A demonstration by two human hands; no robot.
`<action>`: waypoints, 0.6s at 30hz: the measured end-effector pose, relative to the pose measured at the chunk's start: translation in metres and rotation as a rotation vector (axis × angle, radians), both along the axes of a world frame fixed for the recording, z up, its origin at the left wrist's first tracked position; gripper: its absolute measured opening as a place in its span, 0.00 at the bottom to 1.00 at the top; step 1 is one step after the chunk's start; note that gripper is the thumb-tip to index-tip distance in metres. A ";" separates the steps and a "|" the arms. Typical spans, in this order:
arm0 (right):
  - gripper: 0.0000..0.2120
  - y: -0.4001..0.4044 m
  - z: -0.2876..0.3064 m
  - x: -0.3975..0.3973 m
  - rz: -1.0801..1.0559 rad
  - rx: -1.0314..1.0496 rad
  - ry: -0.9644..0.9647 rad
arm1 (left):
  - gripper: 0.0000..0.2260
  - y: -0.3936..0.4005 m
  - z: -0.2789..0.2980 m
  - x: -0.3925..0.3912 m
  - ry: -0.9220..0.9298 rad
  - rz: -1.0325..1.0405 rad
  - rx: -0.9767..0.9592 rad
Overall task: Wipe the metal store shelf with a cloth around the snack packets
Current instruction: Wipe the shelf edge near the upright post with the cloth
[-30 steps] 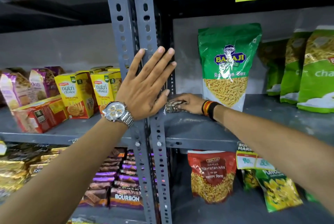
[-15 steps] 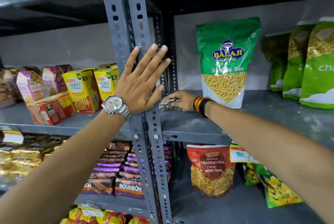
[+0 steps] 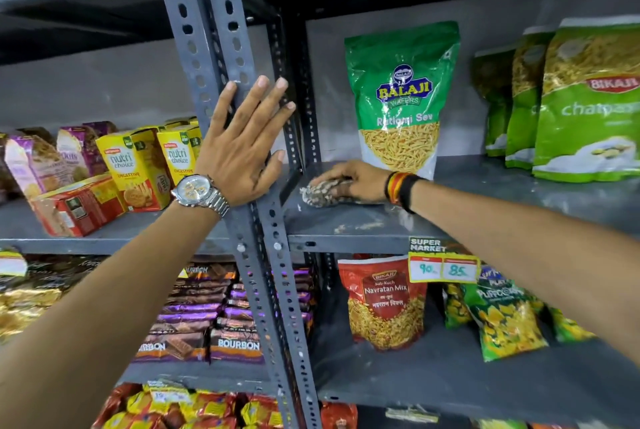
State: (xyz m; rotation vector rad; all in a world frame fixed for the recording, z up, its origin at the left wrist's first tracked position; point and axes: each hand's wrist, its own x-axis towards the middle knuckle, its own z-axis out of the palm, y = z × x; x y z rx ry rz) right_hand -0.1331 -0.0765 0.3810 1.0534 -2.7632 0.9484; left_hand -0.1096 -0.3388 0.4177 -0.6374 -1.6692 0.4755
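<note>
Cloth (image 3: 323, 192), mottled brown and white and bunched into a wad, lies pressed on the grey metal shelf (image 3: 485, 206) at its left end, close to the back corner where the shelf meets the upright. The right hand (image 3: 353, 182) covers the cloth from above, palm down, fingers (image 3: 332, 175) curled over it and gripping it against the shelf surface; dark and orange bands circle that wrist. Just behind and to the right of this hand stands a green Balaji sev packet (image 3: 398, 99), upright near the back wall, its lower edge partly hidden by the wrist. Further right on the same shelf a row of green Bikaji packets (image 3: 585, 109) stands upright, well apart from the cloth. Pale dusty smears mark the shelf in front of the cloth, near the front lip. The left hand (image 3: 242, 148) is laid flat against the perforated grey upright (image 3: 214, 47), fingers (image 3: 258, 99) spread and extended, holding nothing; a silver wristwatch (image 3: 199, 191) sits on that wrist. To the left of the upright, on a neighbouring shelf at the same level, yellow Nutri Choice boxes (image 3: 138, 168) stand beside a red carton (image 3: 79, 206) lying on its side and some purple packets (image 3: 38, 158). On the shelf below, a red Navratan Mix packet (image 3: 384, 300) stands under a yellow price tag (image 3: 443, 267) clipped to the shelf edge, with Bourbon biscuit packs (image 3: 221, 324) stacked to the left of the upright.
</note>
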 end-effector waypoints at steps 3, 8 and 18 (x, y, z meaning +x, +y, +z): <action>0.18 0.005 -0.015 -0.003 -0.029 0.003 0.012 | 0.32 0.000 -0.001 0.000 0.001 0.014 -0.004; 0.18 0.039 -0.016 0.019 -0.036 0.029 -0.037 | 0.32 0.001 0.000 0.002 -0.020 0.019 -0.001; 0.18 0.058 -0.014 0.031 -0.192 -0.056 -0.001 | 0.32 0.000 -0.001 0.002 -0.027 0.012 0.004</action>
